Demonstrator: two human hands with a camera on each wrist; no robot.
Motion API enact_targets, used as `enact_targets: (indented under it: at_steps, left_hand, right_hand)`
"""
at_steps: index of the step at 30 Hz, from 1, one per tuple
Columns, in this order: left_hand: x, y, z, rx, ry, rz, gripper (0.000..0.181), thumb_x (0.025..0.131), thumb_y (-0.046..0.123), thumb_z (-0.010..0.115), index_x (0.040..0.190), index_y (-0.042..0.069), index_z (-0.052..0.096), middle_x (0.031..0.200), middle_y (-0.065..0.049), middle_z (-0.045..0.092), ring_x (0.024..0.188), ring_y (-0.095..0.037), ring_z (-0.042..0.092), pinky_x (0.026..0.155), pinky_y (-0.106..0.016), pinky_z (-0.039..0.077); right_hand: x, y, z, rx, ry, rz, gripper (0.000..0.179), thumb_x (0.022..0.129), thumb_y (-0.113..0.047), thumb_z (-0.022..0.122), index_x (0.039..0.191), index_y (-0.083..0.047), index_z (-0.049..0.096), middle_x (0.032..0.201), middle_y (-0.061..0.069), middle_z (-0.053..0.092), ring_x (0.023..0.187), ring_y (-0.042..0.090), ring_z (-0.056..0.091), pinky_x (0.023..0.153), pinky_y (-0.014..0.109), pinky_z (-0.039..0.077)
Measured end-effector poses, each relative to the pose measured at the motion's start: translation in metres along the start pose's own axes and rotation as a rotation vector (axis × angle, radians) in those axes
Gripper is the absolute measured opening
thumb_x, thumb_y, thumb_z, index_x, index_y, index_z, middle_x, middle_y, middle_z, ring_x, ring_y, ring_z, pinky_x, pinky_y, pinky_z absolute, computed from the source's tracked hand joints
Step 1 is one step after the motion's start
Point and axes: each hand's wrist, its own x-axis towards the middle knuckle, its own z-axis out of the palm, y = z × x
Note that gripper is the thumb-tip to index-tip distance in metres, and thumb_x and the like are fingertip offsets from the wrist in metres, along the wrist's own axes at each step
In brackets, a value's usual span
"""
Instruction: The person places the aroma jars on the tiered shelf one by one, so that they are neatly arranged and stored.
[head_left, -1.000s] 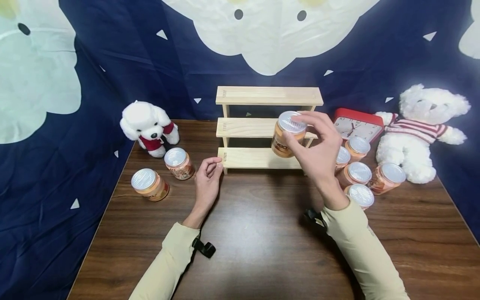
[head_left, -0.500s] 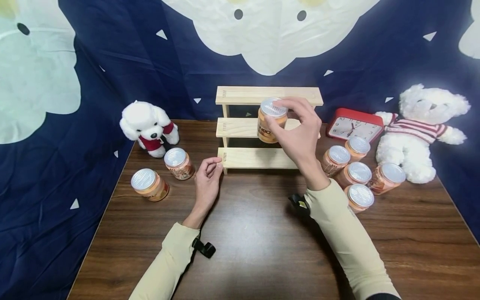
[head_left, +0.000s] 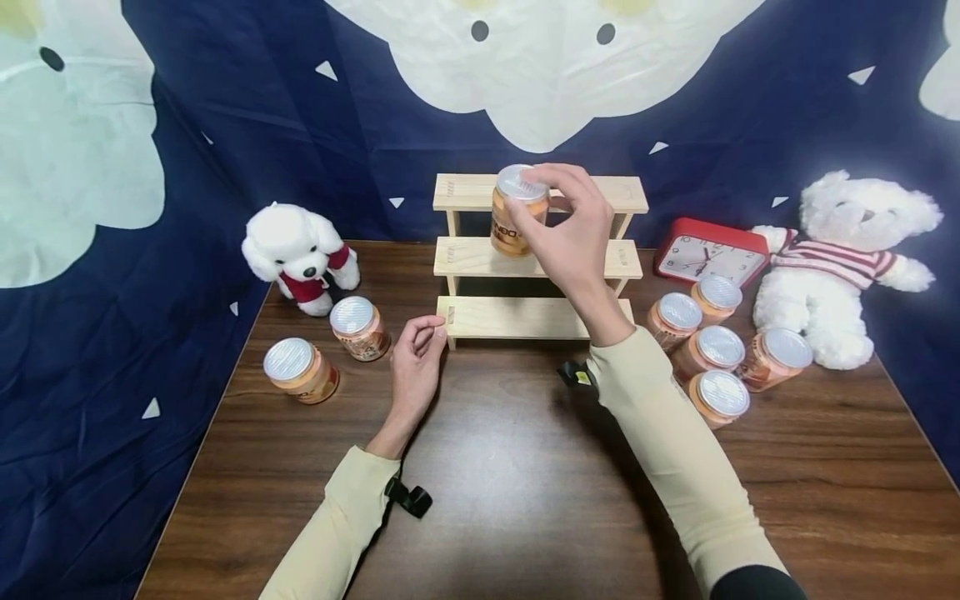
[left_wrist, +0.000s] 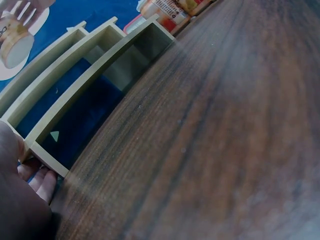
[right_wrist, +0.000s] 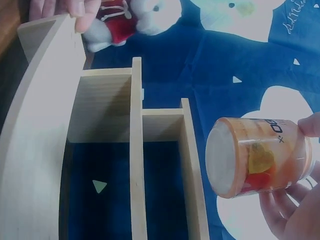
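My right hand grips a jar with an orange label and a silver ridged lid, thumb on one side and fingers at the lid's rim. In the head view the jar overlaps the top and middle steps of a three-tier wooden display rack. Seen from the right wrist, the jar's pale base hangs clear of the boards. With its fingertips, my left hand holds the rack's lower left corner; the left wrist view shows fingers curled at the end post.
Two similar jars stand at the left by a white toy dog. Several more jars cluster right of the rack, before a red clock and a white teddy bear. A dark blue cloth hangs behind.
My right hand has carried the jar left and upward, from before the right part of the lower steps to the height of the top step. My left hand has stayed at the rack's corner.
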Motion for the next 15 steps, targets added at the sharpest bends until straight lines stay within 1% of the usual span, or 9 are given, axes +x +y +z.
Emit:
enact_targets:
  at_steps: [3, 5, 8, 10, 12, 15]
  left_hand:
    - [0.001, -0.001, 0.000, 0.001, -0.001, -0.003, 0.019, 0.108, 0.004, 0.070, 0.125, -0.006, 0.070, 0.130, -0.024, 0.077, 0.119, -0.012, 0.073, 0.103, -0.019, 0.056]
    - [0.001, -0.001, 0.001, 0.002, -0.001, -0.001, 0.019, 0.108, 0.004, 0.070, 0.125, -0.005, 0.071, 0.131, -0.023, 0.077, 0.121, -0.016, 0.073, 0.104, -0.021, 0.056]
    - [0.002, -0.002, 0.001, 0.000, -0.002, 0.011, 0.018, 0.108, 0.006, 0.071, 0.124, -0.003, 0.072, 0.130, -0.022, 0.078, 0.123, -0.021, 0.074, 0.107, -0.026, 0.057]
    - [0.003, -0.006, 0.000, -0.006, 0.000, 0.029, 0.017, 0.107, 0.008, 0.072, 0.122, 0.000, 0.074, 0.129, -0.021, 0.079, 0.123, -0.022, 0.074, 0.106, -0.028, 0.058]
    - [0.004, -0.011, -0.001, -0.010, 0.007, 0.046, 0.015, 0.107, 0.012, 0.075, 0.119, 0.005, 0.076, 0.126, -0.018, 0.080, 0.121, -0.021, 0.075, 0.105, -0.029, 0.059]
    - [0.006, -0.017, -0.003, -0.014, 0.012, 0.064, 0.014, 0.106, 0.016, 0.076, 0.117, 0.008, 0.077, 0.123, -0.016, 0.081, 0.119, -0.018, 0.075, 0.103, -0.028, 0.060]
  right_hand:
    - [0.005, 0.002, 0.006, 0.005, -0.008, -0.005, 0.027, 0.090, -0.011, 0.090, 0.113, 0.002, 0.083, 0.118, 0.016, 0.078, 0.110, 0.018, 0.071, 0.086, 0.033, 0.065]
    - [0.009, 0.004, 0.009, 0.005, -0.013, 0.002, 0.027, 0.089, -0.009, 0.091, 0.113, 0.002, 0.083, 0.119, 0.016, 0.078, 0.111, 0.018, 0.071, 0.088, 0.034, 0.066]
    - [0.015, 0.006, 0.014, 0.008, -0.014, 0.027, 0.027, 0.089, -0.007, 0.091, 0.113, 0.002, 0.084, 0.119, 0.015, 0.078, 0.111, 0.018, 0.071, 0.090, 0.031, 0.065]
    - [0.018, 0.006, 0.016, -0.006, -0.019, 0.038, 0.027, 0.089, -0.008, 0.091, 0.114, 0.001, 0.084, 0.120, 0.014, 0.078, 0.111, 0.018, 0.071, 0.092, 0.028, 0.063]
    - [0.022, 0.007, 0.019, -0.013, -0.030, 0.055, 0.027, 0.091, -0.010, 0.090, 0.115, 0.000, 0.084, 0.121, 0.013, 0.079, 0.111, 0.018, 0.071, 0.093, 0.026, 0.061]
    - [0.026, 0.007, 0.024, -0.025, -0.055, 0.089, 0.027, 0.092, -0.012, 0.090, 0.117, -0.002, 0.084, 0.124, 0.011, 0.078, 0.113, 0.015, 0.071, 0.095, 0.025, 0.060]
